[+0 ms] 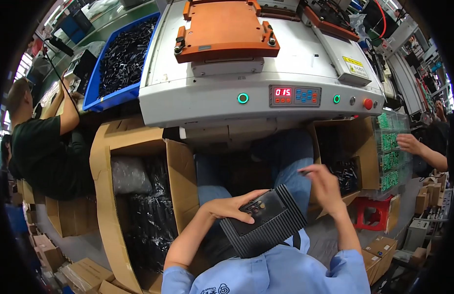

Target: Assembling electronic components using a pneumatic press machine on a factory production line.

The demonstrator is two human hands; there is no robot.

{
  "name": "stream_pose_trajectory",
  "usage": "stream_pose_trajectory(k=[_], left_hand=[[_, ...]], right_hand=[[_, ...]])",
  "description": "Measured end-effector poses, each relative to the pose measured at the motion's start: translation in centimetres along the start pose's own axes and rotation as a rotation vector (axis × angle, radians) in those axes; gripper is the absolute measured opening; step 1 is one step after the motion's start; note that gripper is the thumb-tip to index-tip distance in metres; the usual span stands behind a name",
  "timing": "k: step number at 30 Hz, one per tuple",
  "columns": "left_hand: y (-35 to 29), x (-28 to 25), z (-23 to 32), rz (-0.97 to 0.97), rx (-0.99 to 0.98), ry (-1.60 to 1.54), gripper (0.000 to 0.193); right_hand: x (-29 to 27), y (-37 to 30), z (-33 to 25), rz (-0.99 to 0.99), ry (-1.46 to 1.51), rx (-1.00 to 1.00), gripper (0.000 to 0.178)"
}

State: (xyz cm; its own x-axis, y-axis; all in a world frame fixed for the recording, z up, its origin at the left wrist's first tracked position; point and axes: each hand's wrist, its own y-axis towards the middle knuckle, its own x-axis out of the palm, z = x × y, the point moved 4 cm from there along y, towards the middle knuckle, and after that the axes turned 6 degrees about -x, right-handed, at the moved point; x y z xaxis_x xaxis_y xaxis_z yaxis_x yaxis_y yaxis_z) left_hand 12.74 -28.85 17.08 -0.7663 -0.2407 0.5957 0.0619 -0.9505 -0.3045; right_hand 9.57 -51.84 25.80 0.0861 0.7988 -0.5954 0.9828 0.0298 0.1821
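Note:
A black box-shaped housing with ribbed sides [266,228] rests tilted against my lap and shirt front. My left hand [232,208] is closed round its left side, with the thumb lying over the flat face near a few small metallic fittings. Raised to the right of the housing, and apart from it, is my right hand [327,188]. Its thumb and forefinger pinch a small dark piece [303,172], too small to name. Beyond that hand, a cardboard box [366,166] holds many small black parts.
Ahead stands a white machine [202,105] carrying an orange fixture plate [224,29]. A blue bin [92,100] of black parts is at far left. An open carton [102,181] holds bagged parts. Green circuit boards [389,161] and a red stool [381,218] lie right. Co-workers sit both sides.

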Motion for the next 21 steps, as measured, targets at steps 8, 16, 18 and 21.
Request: stream_pose_trajectory(k=[8, 16, 18, 21], left_hand=[[0.3, -0.4, -2.6, -0.076, 0.043, -0.061, 0.082], [1.3, -0.2, -3.3, -0.006, 0.048, -0.072, 0.086], [1.3, -0.2, -3.1, 0.008, 0.026, -0.067, 0.087], [0.9, 0.5, -2.1, -0.014, 0.003, -0.135, 0.09]], right_hand=[[8.5, 0.9, -4.7, -0.418, 0.016, -0.484, 0.014], [9.3, -0.3, -5.1, -0.422, -0.044, -0.574, 0.021], [9.1, -0.2, -5.1, -0.431, -0.071, -0.562, 0.021], [8.6, -0.1, -5.1, -0.399, -0.057, -0.559, 0.021]])
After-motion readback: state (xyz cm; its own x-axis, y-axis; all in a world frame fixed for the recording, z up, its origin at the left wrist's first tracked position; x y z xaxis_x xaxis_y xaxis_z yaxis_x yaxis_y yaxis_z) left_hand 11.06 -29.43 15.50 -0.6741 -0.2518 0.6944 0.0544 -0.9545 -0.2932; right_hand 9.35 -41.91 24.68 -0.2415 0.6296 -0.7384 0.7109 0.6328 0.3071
